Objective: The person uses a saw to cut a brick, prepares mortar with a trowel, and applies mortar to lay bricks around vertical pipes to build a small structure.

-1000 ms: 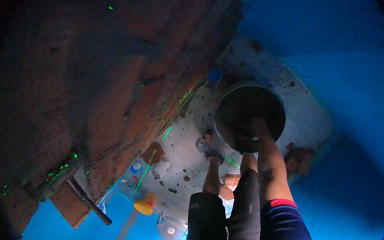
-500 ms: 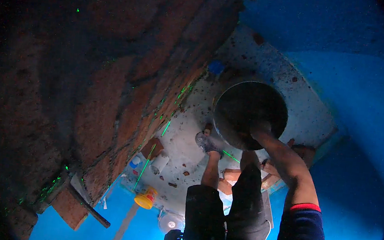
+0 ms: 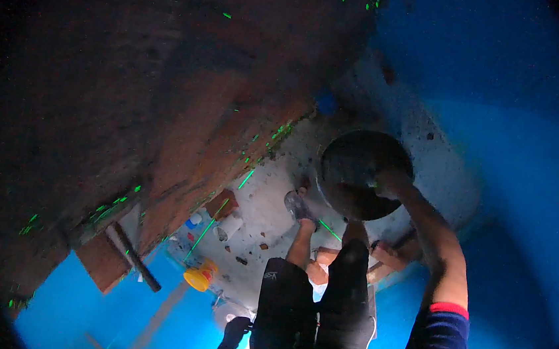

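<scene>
My right arm reaches down into a large round dark bucket [image 3: 320, 168]. Inside it, my right hand [image 3: 393, 183] is curled closed; what it grips is lost in the shadow. The bucket's contents look dark, and I cannot tell what they are. Low in the view, my left hand [image 3: 236, 330] is a dark outline with bent fingers, beside my left thigh. Anything in it is too dark to make out. A pale round object [image 3: 231, 313] lies just beyond that hand.
A brick wall [image 3: 198, 111] rises on the left, a blue wall [image 3: 519, 175] on the right. Nearby are a yellow tub [image 3: 199, 277], a white cylindrical container [image 3: 228, 227], a loose brick [image 3: 222, 204], more bricks [image 3: 389, 256] by my foot, and scattered fragments.
My view has shifted slightly. My right hand has come up a little within the bucket, with its forearm more bent. My left hand has moved slightly left and up in the picture.
</scene>
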Tool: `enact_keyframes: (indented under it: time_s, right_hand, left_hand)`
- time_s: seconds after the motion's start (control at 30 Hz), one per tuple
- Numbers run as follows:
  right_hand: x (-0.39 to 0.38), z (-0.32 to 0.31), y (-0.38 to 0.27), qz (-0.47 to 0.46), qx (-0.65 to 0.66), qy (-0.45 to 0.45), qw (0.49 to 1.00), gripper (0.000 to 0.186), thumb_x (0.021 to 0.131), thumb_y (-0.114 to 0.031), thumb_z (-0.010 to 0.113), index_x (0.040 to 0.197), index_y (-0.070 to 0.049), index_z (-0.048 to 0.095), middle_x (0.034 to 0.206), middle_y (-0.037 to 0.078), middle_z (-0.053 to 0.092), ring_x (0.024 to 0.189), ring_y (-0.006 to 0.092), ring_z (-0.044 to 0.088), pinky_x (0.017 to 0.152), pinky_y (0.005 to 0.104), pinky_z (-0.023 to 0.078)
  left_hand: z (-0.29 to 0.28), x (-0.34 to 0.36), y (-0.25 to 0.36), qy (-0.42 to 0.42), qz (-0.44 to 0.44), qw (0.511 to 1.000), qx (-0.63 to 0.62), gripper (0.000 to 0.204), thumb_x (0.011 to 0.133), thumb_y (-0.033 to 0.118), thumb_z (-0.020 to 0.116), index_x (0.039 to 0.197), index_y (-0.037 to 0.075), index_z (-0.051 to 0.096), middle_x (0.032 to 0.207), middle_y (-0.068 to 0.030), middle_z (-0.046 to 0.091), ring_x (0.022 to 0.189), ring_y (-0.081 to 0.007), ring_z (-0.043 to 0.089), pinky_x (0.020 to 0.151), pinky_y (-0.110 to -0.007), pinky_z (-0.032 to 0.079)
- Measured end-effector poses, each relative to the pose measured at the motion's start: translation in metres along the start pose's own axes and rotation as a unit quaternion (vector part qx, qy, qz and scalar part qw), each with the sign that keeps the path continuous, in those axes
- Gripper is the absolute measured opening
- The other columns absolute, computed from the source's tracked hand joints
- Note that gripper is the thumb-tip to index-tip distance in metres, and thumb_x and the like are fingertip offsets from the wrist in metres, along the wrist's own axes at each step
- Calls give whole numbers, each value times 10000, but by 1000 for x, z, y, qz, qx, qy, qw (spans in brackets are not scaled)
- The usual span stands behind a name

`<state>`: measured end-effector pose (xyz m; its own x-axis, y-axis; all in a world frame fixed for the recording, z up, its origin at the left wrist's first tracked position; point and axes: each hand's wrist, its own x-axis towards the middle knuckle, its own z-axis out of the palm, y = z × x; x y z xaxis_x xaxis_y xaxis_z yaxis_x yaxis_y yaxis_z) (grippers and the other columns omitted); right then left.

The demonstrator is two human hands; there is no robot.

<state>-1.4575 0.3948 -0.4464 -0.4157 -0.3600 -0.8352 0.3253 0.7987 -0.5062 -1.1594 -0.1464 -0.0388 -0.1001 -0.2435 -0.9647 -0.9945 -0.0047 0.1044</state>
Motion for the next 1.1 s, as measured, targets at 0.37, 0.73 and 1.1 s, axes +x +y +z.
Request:
enact_keyframes:
  time_s: [0.37,0.73,1.1]
  right_hand:
    - [-309,-8,-133,-49,315,177,931,322,735,-136,699,1022,-7,630,796,7,622,681,111,552,623,277,471]
    - [-521,-84,-376,-255,525,351,732,301,816,-310,625,943,-44,566,668,27,542,526,122,506,495,262,432]
    - [-500,-229,-518,-234,158,773,568,278,879,-221,636,1013,-3,527,824,210,623,746,366,625,640,440,465]
  left_hand:
    - [7,1,45,40,78,983,161,361,872,280,658,1069,-23,648,862,-87,678,736,-162,633,686,-316,514]
    - [-31,6,127,-27,207,967,144,275,877,282,643,882,7,655,730,-35,643,629,-142,593,579,-302,475]
    - [-126,22,149,-93,228,969,6,211,914,155,593,740,44,547,615,-28,520,508,-146,496,471,-310,411]
